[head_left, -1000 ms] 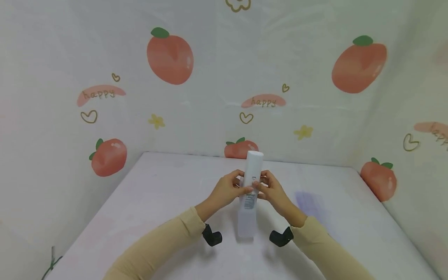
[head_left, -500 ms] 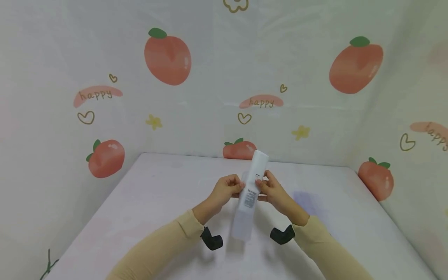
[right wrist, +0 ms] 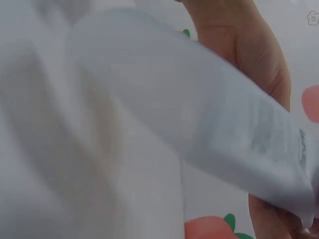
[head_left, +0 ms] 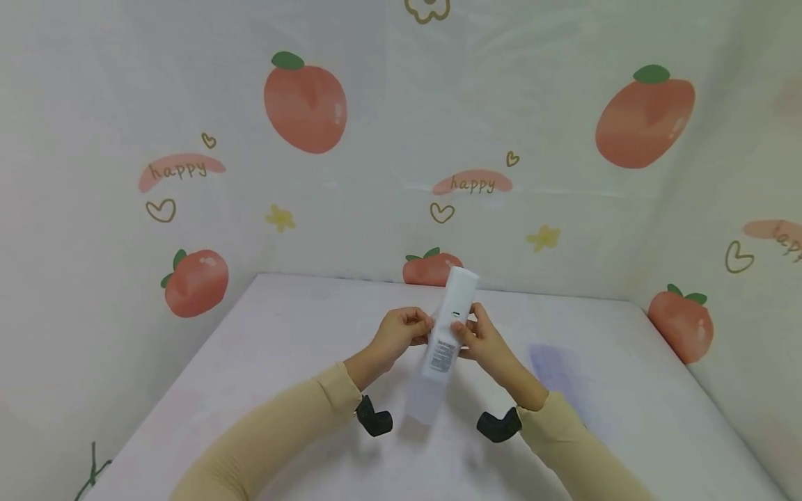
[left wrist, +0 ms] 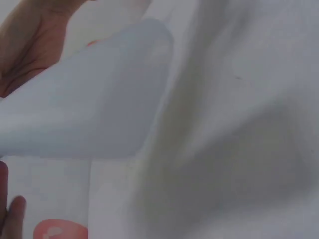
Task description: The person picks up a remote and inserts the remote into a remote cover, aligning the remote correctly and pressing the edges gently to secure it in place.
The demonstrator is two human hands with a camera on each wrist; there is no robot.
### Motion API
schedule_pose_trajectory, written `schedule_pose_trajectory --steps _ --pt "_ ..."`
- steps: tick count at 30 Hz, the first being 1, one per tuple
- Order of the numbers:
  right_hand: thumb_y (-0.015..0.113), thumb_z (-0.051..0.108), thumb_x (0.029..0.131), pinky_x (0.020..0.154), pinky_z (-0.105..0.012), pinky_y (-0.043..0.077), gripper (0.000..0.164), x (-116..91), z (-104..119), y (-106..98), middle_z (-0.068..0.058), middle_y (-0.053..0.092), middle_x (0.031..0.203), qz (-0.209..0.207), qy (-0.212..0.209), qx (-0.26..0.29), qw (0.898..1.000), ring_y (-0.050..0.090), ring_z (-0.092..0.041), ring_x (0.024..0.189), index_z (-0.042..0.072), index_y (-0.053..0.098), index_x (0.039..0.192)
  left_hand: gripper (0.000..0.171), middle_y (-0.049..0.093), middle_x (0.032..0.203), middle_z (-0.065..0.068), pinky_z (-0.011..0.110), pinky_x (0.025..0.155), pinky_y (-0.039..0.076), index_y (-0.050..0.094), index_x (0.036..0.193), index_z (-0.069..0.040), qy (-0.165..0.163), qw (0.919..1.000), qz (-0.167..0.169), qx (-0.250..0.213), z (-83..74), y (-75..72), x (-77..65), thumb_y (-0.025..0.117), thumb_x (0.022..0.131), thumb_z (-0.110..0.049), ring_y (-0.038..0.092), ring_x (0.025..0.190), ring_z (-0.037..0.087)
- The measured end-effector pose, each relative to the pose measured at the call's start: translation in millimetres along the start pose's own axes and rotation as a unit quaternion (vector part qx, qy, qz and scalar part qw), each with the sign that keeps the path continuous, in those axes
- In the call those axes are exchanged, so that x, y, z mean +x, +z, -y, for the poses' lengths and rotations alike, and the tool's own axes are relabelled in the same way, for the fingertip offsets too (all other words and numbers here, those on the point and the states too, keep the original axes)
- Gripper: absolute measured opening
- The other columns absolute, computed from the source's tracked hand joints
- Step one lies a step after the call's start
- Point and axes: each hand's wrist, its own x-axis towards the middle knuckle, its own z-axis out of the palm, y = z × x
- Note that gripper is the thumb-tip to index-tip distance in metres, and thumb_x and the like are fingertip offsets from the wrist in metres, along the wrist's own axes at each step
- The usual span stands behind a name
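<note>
A white bottle (head_left: 457, 296) with dark printing leans over the table, its upper end toward the right. Its lower part (head_left: 428, 398) is pale and translucent and points down toward the tabletop. My left hand (head_left: 393, 335) pinches at the bottle's left edge with bent fingers and thumb. On the other side my right hand (head_left: 485, 344) grips it, thumb across the front near a small dark mark and fingers behind. In the right wrist view the bottle's label side (right wrist: 264, 129) shows close up; the left wrist view shows its plain pale end (left wrist: 119, 84).
A whitish table (head_left: 301, 334) lies under both hands. Behind it and at both sides hangs a white sheet (head_left: 376, 104) printed with red fruit, hearts and words. Black wrist cameras jut inward below the sleeves. A purple-blue smudge (head_left: 554, 369) marks the table at right.
The bottle has tilted from nearly upright, its lower end swinging left and its top slightly right. My left thumb has moved off its front to its left edge; my right hand keeps its hold.
</note>
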Motion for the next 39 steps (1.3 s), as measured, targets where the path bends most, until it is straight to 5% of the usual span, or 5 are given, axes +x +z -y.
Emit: schedule_pose_trajectory --steps 7,16,28,34,39 --pt "0.055 0.02 0.099 0.084 -0.05 0.055 0.04 1 5 -3 -0.028 0.051 0.123 -0.027 0.002 -0.033 0.999 0.061 -0.034 0.105 0.002 0.034 0.127 0.046 0.067 0.086 0.008 0.038 0.079 0.058 0.049 0.132 -0.009 0.051 0.9961 0.066 0.029 -1.3 0.1 -3.1 0.068 0.09 -0.011 0.065 0.08 0.014" --pt "0.055 0.009 0.098 0.082 -0.04 0.057 0.044 0 5 -13 -0.02 0.052 0.112 -0.002 -0.064 -0.006 0.998 0.062 -0.018 0.096 0.006 0.034 0.136 0.034 0.07 0.098 0.012 0.04 0.081 0.058 0.055 0.123 -0.002 0.004 0.9979 0.06 -0.025 -6.2 -7.5 3.5 0.065 0.094 -0.016 0.067 0.08 0.016" --pt "0.063 0.0 0.09 0.062 -0.028 0.054 0.014 -7 3 -11 -0.005 0.052 0.083 0.037 -0.141 -0.081 0.986 0.057 -0.011 0.07 -0.004 0.05 0.09 0.039 0.071 0.097 0.011 0.032 0.071 0.057 0.055 0.127 -0.003 -0.009 0.9924 0.12 0.025 -7.3 -10.9 3.6 0.063 0.095 -0.023 0.066 0.078 0.013" --pt "0.058 -0.003 0.093 0.061 -0.023 0.052 0.015 -4 -6 -9 0.001 0.053 0.08 0.046 -0.196 -0.016 0.979 0.055 -0.008 0.069 -0.01 0.046 0.088 0.042 0.071 0.098 0.013 0.028 0.062 0.055 0.054 0.13 -0.007 0.011 0.9863 0.152 0.062 -8.4 -16.0 -4.8 0.064 0.094 -0.026 0.066 0.077 0.015" --pt "0.053 -0.001 0.096 0.075 -0.024 0.056 0.014 -3 -16 -8 0.005 0.056 0.09 0.049 -0.155 0.054 0.985 0.06 -0.007 0.082 -0.008 0.041 0.093 0.04 0.071 0.101 0.014 0.031 0.065 0.057 0.052 0.129 -0.008 0.04 0.983 0.159 0.083 -4.4 -14.8 -6.0 0.065 0.094 -0.023 0.067 0.082 0.016"
